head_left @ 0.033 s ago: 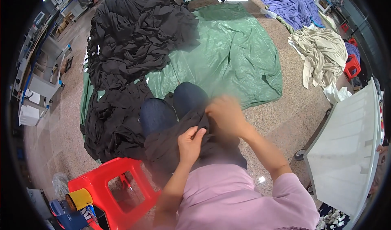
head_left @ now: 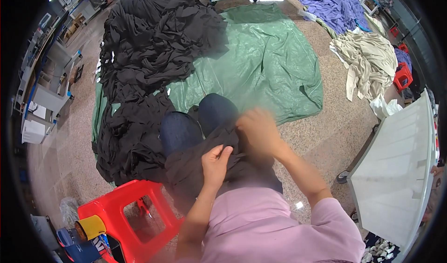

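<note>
A piece of black cloth [head_left: 186, 170] lies bunched across my lap, over my knees in dark blue trousers. My left hand [head_left: 214, 169] pinches a fold of it between thumb and forefinger. Just to the right and farther out, my right hand [head_left: 259, 131] is curled with its fingertips on the cloth's upper edge; it looks slightly blurred. Whether the cloth is a finished garment I cannot tell. A large heap of similar black cloth [head_left: 149, 44] spreads ahead and left of my knees.
Under the heap lies a green plastic sheet [head_left: 279, 67]. A red stool [head_left: 111, 200] stands at my near left, with a yellow roll [head_left: 91, 227] by it. At right is a white wheeled cart [head_left: 396, 170]; beyond it are beige cloth [head_left: 368, 62] and purple cloth [head_left: 333, 11].
My left hand has shifted very slightly to the left. My right hand has barely moved, and the cloth lies almost the same.
</note>
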Demonstrator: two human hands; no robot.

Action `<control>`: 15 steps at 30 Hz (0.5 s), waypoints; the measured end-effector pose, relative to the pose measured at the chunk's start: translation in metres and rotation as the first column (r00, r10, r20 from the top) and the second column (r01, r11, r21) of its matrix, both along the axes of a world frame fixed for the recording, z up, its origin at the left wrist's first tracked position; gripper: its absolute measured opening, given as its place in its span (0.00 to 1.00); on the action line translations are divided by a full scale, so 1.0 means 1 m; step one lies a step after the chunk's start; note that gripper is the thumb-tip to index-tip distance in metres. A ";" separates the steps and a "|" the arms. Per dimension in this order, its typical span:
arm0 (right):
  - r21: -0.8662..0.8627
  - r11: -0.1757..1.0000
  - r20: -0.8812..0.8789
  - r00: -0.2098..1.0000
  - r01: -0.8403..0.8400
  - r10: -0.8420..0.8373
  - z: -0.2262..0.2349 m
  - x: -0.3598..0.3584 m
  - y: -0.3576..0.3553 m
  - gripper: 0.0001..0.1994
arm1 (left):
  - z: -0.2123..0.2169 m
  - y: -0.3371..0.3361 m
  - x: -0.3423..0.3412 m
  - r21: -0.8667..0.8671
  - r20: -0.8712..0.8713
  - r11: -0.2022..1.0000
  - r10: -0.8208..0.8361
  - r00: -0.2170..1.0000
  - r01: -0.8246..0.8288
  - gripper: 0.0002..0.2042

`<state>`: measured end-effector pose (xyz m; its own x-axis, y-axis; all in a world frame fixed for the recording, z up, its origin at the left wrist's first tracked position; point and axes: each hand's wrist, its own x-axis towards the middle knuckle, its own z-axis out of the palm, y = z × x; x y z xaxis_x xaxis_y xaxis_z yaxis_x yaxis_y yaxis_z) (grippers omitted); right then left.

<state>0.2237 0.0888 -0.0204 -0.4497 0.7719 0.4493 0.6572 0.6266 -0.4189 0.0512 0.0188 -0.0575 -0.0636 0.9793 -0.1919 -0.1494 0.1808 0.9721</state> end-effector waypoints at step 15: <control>-0.297 0.937 -0.263 0.959 -0.183 0.103 -0.007 -0.043 -0.104 0.08 | 0.013 -0.025 -0.029 0.336 -0.491 0.936 0.270 0.828 -0.105 0.06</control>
<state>0.1805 -0.0151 -0.0270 -0.4751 0.8267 0.3013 0.4254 0.5156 -0.7438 0.0222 -0.0061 -0.0441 -0.2615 0.9429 0.2061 0.3922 -0.0913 0.9153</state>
